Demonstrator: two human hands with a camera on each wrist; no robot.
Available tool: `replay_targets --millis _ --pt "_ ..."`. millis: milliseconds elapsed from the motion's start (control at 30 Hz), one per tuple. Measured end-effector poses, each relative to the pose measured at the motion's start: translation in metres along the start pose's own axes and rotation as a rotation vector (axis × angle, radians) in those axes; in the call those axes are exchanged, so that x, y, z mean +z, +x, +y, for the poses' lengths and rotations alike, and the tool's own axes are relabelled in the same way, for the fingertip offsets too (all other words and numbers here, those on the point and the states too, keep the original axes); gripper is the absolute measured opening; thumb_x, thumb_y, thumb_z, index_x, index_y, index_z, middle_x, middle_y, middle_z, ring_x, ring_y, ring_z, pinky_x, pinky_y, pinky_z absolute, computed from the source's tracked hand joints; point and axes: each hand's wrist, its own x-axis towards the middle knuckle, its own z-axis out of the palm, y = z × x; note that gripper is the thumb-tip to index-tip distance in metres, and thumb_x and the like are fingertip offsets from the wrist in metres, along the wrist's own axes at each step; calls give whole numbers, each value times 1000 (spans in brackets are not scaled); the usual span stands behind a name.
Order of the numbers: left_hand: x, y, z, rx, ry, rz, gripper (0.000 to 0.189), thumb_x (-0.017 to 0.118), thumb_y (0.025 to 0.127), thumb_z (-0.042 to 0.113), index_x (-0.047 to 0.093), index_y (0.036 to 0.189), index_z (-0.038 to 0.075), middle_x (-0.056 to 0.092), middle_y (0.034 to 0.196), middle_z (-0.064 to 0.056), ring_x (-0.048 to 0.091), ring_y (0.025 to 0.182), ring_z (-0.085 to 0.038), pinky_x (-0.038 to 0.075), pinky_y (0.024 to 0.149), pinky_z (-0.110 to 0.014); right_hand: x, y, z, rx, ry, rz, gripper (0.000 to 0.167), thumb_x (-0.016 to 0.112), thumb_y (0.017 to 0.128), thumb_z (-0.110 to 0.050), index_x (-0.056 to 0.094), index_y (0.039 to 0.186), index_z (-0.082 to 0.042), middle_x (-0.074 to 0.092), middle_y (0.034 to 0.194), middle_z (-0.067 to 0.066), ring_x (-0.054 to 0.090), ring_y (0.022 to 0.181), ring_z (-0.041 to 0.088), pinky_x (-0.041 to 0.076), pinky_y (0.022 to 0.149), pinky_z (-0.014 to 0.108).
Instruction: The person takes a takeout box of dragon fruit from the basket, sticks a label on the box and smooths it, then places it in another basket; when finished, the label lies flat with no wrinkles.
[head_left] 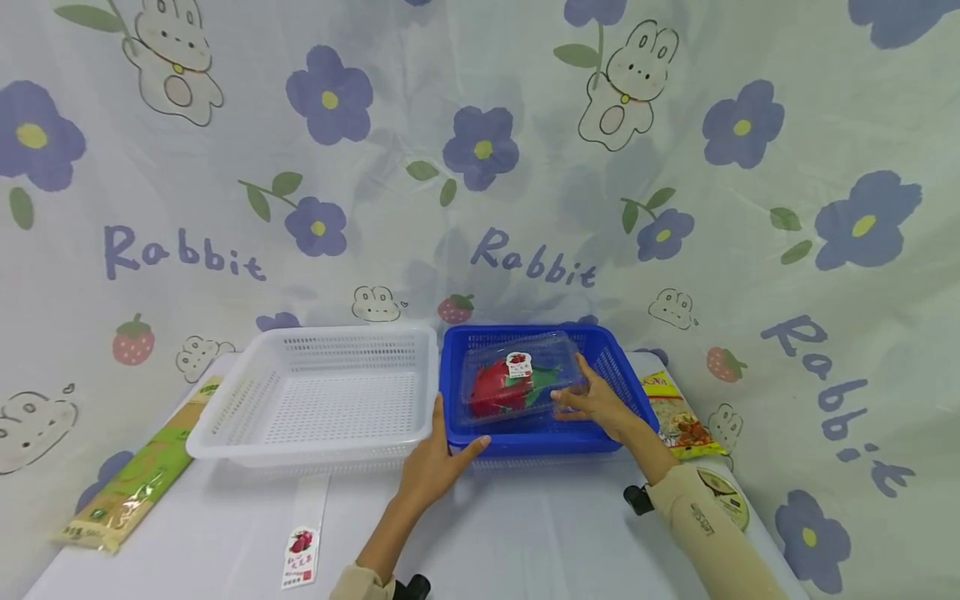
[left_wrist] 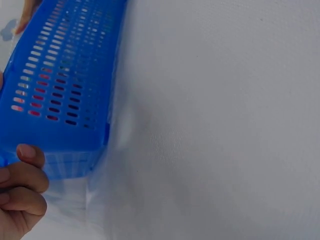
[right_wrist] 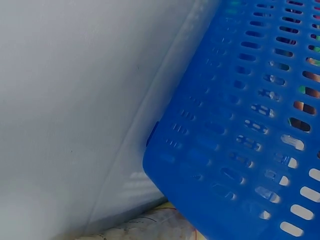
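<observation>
A clear plastic box (head_left: 558, 350) with a red and green dragon fruit (head_left: 495, 390) inside lies askew in the blue basket (head_left: 525, 446); a small printed label (head_left: 518, 364) is on its lid. My right hand (head_left: 600, 404) reaches over the basket's right side and holds the box's right end between thumb and fingers. At the basket's front left corner, my left hand (head_left: 433, 467) grips the rim, thumb along the front. In the left wrist view, its curled fingers (left_wrist: 25, 175) show at the corner. The right wrist view shows the basket's slotted wall (right_wrist: 215, 150), with the right hand mostly hidden.
A white basket (head_left: 315, 454) stands left of the blue one. A long green and tan packet (head_left: 142, 475) lies at the left edge, a label strip (head_left: 302, 554) in front. At right are a yellow food bag (head_left: 678, 417) and a round-lidded container (head_left: 723, 496). A printed curtain hangs behind.
</observation>
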Motion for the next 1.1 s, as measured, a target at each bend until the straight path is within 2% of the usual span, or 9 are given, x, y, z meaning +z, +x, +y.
replay_targets --millis 200,400,567,700,900,1100 --pt "-2 0 0 -3 -11 -8 114 60 84 72 1 160 12 65 115 -28 62 76 -26 47 59 -37 0 1 0 21 -48 1 110 73 91 -25 -13 159 -27 53 129 31 71 99 35 55 90 44" --pt "-2 -1 -1 1 -11 -7 114 60 84 72 1 160 12 60 129 -29 64 84 -28 51 63 -41 -1 1 3 68 -96 -18 114 76 89 -27 -13 159 -26 60 121 25 71 100 32 55 90 44" --pt "-1 -2 -2 0 -7 -4 114 60 83 73 2 161 12 56 135 -29 66 91 -32 53 68 -46 -2 1 5 93 -82 -49 116 77 88 -22 -15 158 -26 46 136 34 68 106 34 57 86 48" --pt "-1 -2 -2 -2 -9 -7 114 60 83 73 1 161 12 58 132 -29 65 88 -31 52 66 -44 -2 0 4 109 -116 -52 117 77 88 -20 -16 158 -22 37 145 38 67 108 34 57 84 49" --pt "0 0 -2 -8 -5 -7 115 60 83 74 1 161 13 62 124 -29 62 78 -26 47 58 -37 -2 1 3 137 -194 -33 116 77 88 -20 -15 159 -20 40 144 38 68 106 33 56 85 49" --pt "1 0 -3 -12 -3 -2 115 59 82 74 2 161 12 62 124 -29 63 78 -27 47 58 -37 -1 3 1 168 -252 -12 115 77 88 -20 -14 159 -18 47 141 34 68 105 31 55 88 50"
